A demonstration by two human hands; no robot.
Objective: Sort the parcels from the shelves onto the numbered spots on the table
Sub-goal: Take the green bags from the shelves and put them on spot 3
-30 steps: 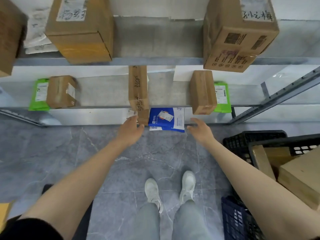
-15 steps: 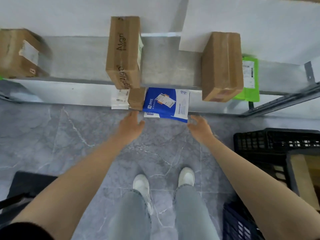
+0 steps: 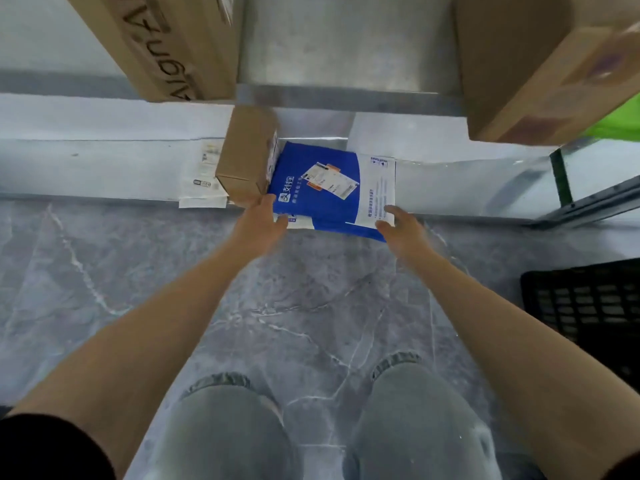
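Left hand [image 3: 259, 225] and right hand [image 3: 398, 228] are on the near corners of the one blue mailer [image 3: 318, 192] on the bottom shelf [image 3: 104, 168], can't tell if they're actually gripping it. Three brown boxes: tall box [image 3: 166, 46], small box [image 3: 247, 157] touching the mailer, big box [image 3: 540, 71]. One black crate [image 3: 585, 299], grey marble floor [image 3: 311, 306].

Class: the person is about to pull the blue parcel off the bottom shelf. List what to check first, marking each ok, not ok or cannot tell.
1. Left hand at blue parcel front left corner: ok.
2. Right hand at its front right corner: ok.
3. Either hand actually gripping: cannot tell.
4. Small box clear of the parcel: not ok, it abuts the left edge.
5. Parcel front overhangs the shelf: ok.
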